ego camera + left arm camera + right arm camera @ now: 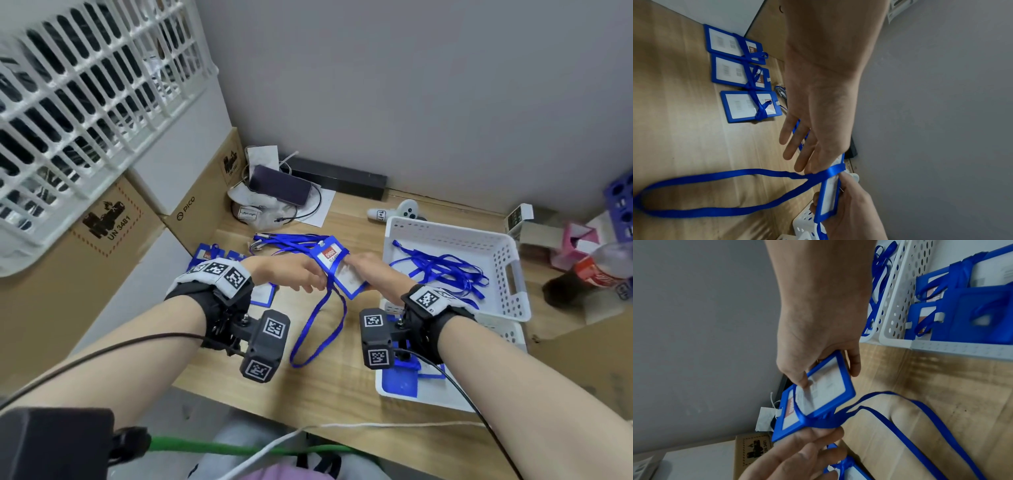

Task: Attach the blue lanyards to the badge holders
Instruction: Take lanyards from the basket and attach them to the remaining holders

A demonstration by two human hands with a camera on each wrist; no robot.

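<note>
The right hand (818,353) grips the badge holder (818,395) lengthwise toward the left hand (818,129), which pinches the blue lanyard (715,191) wrapped across the holder's far end.

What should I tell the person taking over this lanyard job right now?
Right hand grips a badge holder above the table. Left hand pinches the blue lanyard wrapped across that holder; its loop hangs down.
Done: three wrapped holders lie on the table at left.
Left: finish this one, then use the loose lanyards in the white basket.
</note>
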